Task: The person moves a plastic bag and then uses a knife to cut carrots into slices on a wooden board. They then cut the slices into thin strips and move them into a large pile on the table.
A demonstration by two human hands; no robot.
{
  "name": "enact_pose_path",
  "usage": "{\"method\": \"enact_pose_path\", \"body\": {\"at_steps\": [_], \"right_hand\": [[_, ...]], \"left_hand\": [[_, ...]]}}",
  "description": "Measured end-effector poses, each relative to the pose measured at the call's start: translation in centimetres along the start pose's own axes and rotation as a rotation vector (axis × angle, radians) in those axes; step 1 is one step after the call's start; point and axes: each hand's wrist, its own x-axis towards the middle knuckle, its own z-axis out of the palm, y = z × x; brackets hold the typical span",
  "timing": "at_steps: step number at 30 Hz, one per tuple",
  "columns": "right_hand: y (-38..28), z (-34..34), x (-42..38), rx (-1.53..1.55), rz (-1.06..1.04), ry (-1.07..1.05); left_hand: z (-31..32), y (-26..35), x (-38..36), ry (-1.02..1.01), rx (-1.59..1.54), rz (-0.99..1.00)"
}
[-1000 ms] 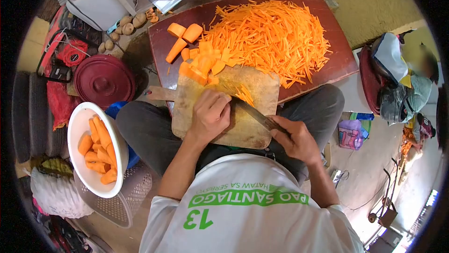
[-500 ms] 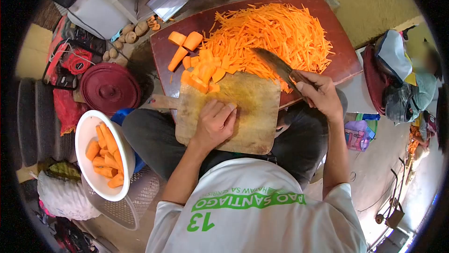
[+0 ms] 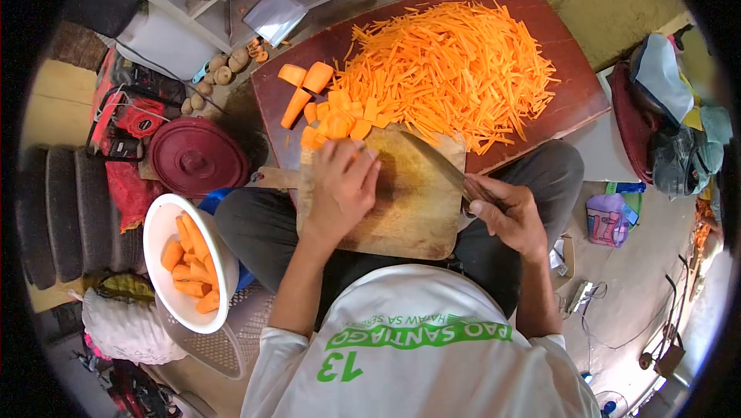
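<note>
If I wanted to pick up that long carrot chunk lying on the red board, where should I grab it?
Pinch the long carrot chunk across its thicker upper end, coming from its left, where the red board is bare. It lies flat and tapers downward, so the narrow tip would probably slip. Carrot slices crowd its right side.

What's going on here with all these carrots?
A person sits with a wooden cutting board across the lap, cutting carrots. The left hand reaches for the flat carrot slices at the board's far edge, while the right hand grips a knife with its blade over the board. A large pile of carrot strips lies on the dark red tray ahead. A white bowl of peeled carrot pieces stands at the person's left.
</note>
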Motion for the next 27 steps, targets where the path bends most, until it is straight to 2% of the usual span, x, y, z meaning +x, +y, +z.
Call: {"method": "enact_pose_path", "body": {"at_steps": [2, 6, 7, 10, 11, 14, 20, 27], "right_hand": [[0.1, 0.9, -0.2, -0.05, -0.047, -0.001], [-1.1, 1.9, -0.4, -0.092, 0.083, -0.039], [0.2, 2.1, -0.2, -0.114, -0.046, -0.03], [0.8, 2.5, 0.0, -0.228, -0.191, -0.011], [0.6, 2.5, 0.0, -0.229, -0.171, -0.017], [-0.2, 2.4, 0.0, -0.239, -0.129, -0.033], [-0.4, 2.4, 0.2, -0.239, -0.148, -0.049], [-0.5, 2.5, 0.1, -0.259, -0.143, -0.041]], "left_hand": [[-1.5, -0.6, 1.5, -0.055, 0.204, -0.009], [-1.4, -3.7, 3.0, -0.166, 0.218, -0.055], [-1.6, -4.0, 3.4, -0.206, 0.232, -0.063], [-1.3, -4.3, 4.0, -0.282, 0.274, -0.094], [-1.2, -4.4, 3.9, -0.299, 0.288, -0.106], [-1.0, -4.9, 3.4, -0.193, 0.297, -0.179], [-1.1, -5.3, 2.7, -0.214, 0.229, -0.353], [0.0, -6.2, 2.6, -0.013, 0.081, -0.336]]}}
